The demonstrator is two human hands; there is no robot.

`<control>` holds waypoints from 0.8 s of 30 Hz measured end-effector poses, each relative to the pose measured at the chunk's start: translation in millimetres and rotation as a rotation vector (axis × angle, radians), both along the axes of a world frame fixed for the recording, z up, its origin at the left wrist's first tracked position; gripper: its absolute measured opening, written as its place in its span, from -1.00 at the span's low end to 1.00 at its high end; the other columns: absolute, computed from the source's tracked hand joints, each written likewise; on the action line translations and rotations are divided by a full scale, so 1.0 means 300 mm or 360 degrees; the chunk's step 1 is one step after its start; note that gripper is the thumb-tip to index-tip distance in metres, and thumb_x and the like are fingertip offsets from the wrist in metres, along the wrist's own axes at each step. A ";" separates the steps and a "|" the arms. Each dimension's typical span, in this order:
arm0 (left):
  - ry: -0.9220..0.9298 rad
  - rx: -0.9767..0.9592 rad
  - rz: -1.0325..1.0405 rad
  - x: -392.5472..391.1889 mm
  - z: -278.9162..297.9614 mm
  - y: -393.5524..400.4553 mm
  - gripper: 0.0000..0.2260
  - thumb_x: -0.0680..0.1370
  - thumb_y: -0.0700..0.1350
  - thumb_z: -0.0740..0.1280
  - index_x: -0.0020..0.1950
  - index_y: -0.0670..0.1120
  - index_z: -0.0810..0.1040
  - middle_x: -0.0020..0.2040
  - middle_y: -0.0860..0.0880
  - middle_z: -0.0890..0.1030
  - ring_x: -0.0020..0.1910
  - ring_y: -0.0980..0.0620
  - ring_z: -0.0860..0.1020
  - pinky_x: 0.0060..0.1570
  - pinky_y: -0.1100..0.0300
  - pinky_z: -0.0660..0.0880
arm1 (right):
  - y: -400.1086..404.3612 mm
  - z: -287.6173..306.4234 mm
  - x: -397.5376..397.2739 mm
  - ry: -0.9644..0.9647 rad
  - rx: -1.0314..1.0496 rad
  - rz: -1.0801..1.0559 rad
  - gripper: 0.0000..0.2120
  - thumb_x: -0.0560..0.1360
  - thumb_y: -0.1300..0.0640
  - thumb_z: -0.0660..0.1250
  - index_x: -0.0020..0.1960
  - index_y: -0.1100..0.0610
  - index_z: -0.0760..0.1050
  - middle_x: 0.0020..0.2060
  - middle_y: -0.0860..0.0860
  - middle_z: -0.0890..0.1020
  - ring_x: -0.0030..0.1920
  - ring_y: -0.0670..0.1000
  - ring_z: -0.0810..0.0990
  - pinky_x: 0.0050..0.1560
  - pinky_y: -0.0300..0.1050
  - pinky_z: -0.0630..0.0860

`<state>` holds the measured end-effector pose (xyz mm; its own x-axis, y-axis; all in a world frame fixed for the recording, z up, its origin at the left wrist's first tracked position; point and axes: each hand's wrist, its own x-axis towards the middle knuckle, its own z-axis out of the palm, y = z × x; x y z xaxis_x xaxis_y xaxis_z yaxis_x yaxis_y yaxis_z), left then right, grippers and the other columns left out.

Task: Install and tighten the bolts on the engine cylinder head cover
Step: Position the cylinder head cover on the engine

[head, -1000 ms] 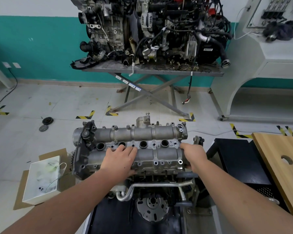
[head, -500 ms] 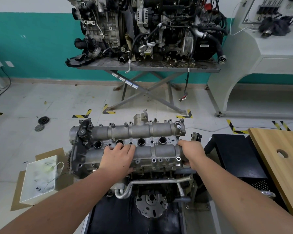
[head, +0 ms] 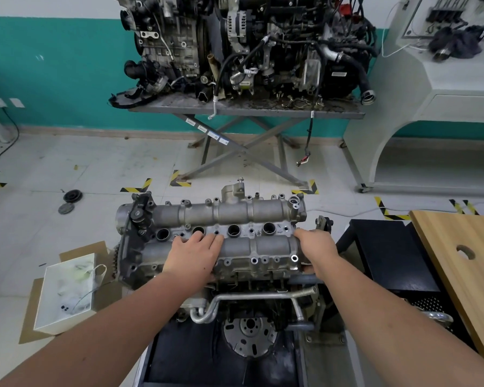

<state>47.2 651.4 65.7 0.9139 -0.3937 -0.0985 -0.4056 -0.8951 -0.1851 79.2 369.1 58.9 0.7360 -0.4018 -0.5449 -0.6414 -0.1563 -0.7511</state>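
Cast aluminium cylinder head cover (head: 224, 233) is sitting on top of the engine block, right in the middle of the view, with its long axis running left to right across the frame. Surface is that rough grey matte casting, two rounded humps running the length with a flat valley between them, four round plug holes lined up in the valley and little bolt bosses dotted along the edges. Left hand (head: 192, 259) is lying flat on the near hump left of centre, fingers (head: 207, 241) stretched out straight and reaching toward the valley, not wrapped round anything. Right hand (head: 317, 247) is cupping the right end of the cover, fingers curling over that edge and thumb tucked under the near lip, so it's gripping it. Bent shiny metal pipe (head: 252, 298) is running just below the cover's front edge, with a toothed round flywheel (head: 249, 336) under that. Off to the left on the tiled floor a white box (head: 67, 291) is sitting on cardboard, well apart from the engine. A wooden bench (head: 458, 255) with a round hole is sitting to the right, black stand between. Plenty of open floor behind the cover before the second engine (head: 249, 48) on its grey scissor-leg table (head: 246, 111).
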 end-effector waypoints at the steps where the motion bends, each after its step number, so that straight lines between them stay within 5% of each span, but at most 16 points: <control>1: 0.0020 -0.0016 -0.0005 0.000 0.005 0.002 -0.20 0.50 0.18 0.40 0.57 -0.04 0.05 0.44 0.05 0.32 0.35 -0.04 0.32 0.16 -0.04 0.34 | -0.001 -0.003 0.000 -0.0015 -0.0032 0.0021 -0.73 0.42 -0.03 0.34 -0.16 0.20 0.46 -0.17 0.15 0.54 -0.16 0.15 0.52 -0.11 0.07 0.57; 5: 0.0131 -0.0244 -0.0004 -0.009 0.040 0.044 -0.14 0.52 0.04 0.43 0.63 -0.08 -0.04 0.56 0.00 0.22 0.46 -0.03 0.28 0.39 0.03 0.29 | -0.018 -0.008 -0.023 -0.0069 -0.0112 0.0163 -0.54 0.48 -0.30 0.30 -0.01 0.11 0.45 -0.08 0.05 0.56 -0.07 0.08 0.55 0.10 0.14 0.56; 8: -0.0011 -0.0484 -0.0013 -0.041 0.062 0.109 -0.23 0.47 -0.06 0.46 0.60 -0.09 0.17 0.50 -0.04 0.37 0.45 -0.06 0.35 0.43 0.03 0.27 | -0.056 -0.009 -0.064 -0.0059 -0.0008 0.0088 -0.41 0.48 -0.43 0.21 0.19 0.05 0.41 0.02 0.02 0.54 0.06 0.11 0.57 0.16 0.22 0.57; 11: -0.0193 -0.0698 0.0211 -0.066 0.061 0.176 -0.38 0.42 -0.15 0.48 0.48 -0.08 0.42 0.35 -0.07 0.53 0.36 -0.11 0.44 0.34 -0.08 0.36 | -0.086 -0.015 -0.108 -0.0054 0.0059 -0.0055 -0.44 0.53 -0.40 0.14 0.22 0.05 0.42 0.03 0.08 0.60 0.03 0.12 0.63 0.08 0.15 0.60; 15: -0.0237 -0.0835 0.0471 -0.089 0.057 0.211 -0.51 0.46 -0.09 0.49 0.37 0.03 0.50 0.30 0.06 0.51 0.34 -0.04 0.39 0.30 -0.06 0.31 | -0.073 -0.017 -0.132 0.0003 0.0080 -0.0053 -0.49 0.60 -0.33 0.05 0.24 0.06 0.41 0.12 0.14 0.58 0.05 0.15 0.62 0.06 0.14 0.61; 18: -0.0235 -0.0857 0.0496 -0.092 0.058 0.208 -0.54 0.46 -0.07 0.49 0.34 0.05 0.52 0.28 0.08 0.51 0.32 -0.02 0.39 0.28 -0.05 0.30 | -0.055 -0.002 -0.133 0.0003 0.0110 -0.0042 -0.45 0.62 -0.31 0.02 0.40 0.05 0.34 0.20 0.09 0.55 0.05 0.12 0.61 -0.07 0.05 0.61; 24: -0.0231 -0.0797 0.0367 -0.075 0.054 0.137 -0.63 0.48 -0.04 0.46 0.29 0.08 0.56 0.25 0.11 0.52 0.32 0.01 0.39 0.27 -0.04 0.26 | -0.067 0.027 -0.156 -0.0010 0.0076 0.0056 -0.56 0.62 -0.29 0.08 0.27 0.00 0.41 0.12 0.04 0.58 -0.01 0.08 0.64 -0.08 0.03 0.62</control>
<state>24.5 692.5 81.9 0.9721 -0.1486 0.1817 -0.1912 -0.9503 0.2457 32.5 348.9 67.0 0.7528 -0.3489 -0.5581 -0.6313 -0.1426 -0.7623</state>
